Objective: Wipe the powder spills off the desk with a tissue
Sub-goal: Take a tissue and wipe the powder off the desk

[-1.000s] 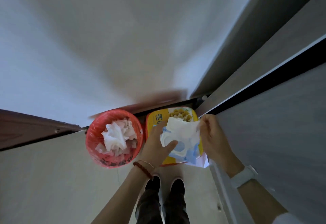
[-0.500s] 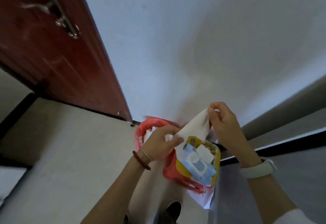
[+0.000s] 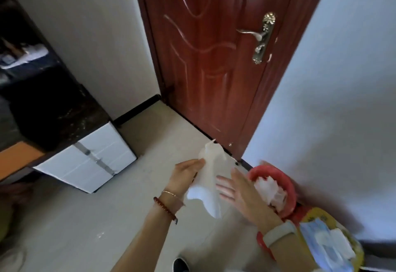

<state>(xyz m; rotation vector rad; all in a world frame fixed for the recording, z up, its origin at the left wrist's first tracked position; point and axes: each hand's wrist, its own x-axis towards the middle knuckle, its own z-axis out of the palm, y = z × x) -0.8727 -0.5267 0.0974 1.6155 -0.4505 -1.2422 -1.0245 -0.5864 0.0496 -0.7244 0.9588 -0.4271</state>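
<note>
A: In the head view, where is the thin white crumpled tissue (image 3: 207, 177)?

B: In the air over the pale tiled floor (image 3: 75, 224), in front of the reddish-brown wooden door (image 3: 214, 57). The left hand (image 3: 185, 178) pinches its upper part between thumb and fingers, so that hand is clamped on the tissue. The rest hangs down in a loose fold.

A: And the right hand (image 3: 242, 190)?

B: Its fingers are spread and flat, palm turned towards the tissue, just beside it. Whether it touches the sheet I cannot tell; the hand is blurred.

A: What lies behind that hand?

B: A round red plastic waste basket (image 3: 287, 188) holding crumpled white paper (image 3: 270, 190), standing against the white wall (image 3: 342, 100). Lower right is a yellow wipes packet with a blue and white flap (image 3: 330, 248), near the right wrist, which wears 1 pale band (image 3: 278, 234). The left wrist carries 2 bracelets, a dark red beaded one (image 3: 166, 209) and a thin metal one (image 3: 172, 194).

A: Anything on the left?

B: A white box taped shut (image 3: 90, 158) under a dark shelf unit (image 3: 42, 100).
</note>
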